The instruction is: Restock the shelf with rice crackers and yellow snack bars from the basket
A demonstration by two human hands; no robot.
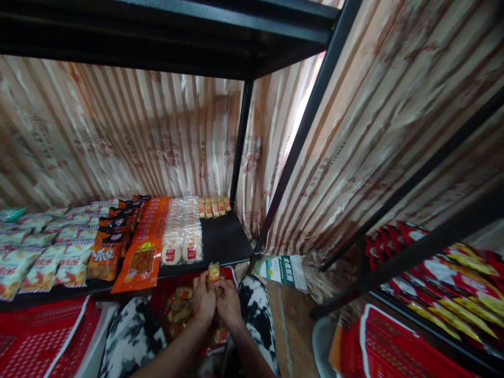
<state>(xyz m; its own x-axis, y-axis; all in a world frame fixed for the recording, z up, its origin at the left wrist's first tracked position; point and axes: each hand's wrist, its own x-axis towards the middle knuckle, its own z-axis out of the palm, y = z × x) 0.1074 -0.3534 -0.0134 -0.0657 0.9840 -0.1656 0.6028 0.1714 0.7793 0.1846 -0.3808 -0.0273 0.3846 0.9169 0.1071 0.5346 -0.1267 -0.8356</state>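
Note:
Between the fingertips of both hands is a small yellow wrapped snack packet [213, 271]. My left hand [204, 300] and my right hand [228, 302] are side by side, fingers closed on it. They are above a red basket [230, 273] set between the knees, where several similar wrapped snack packets [180, 310] lie loose. Ahead, a short row of matching yellow packets [214, 207] stands at the back of the black shelf [222, 239]. To their left are clear packs of round white crackers [191, 245].
Orange snack bags [139, 257] and rows of white snack bags [73, 262] line the shelf's left part. A red basket [43, 331] is at lower left, another red basket [394, 346] at lower right. Red and yellow bags [437, 278] fill the right shelf. A dark post [299, 142] slants between.

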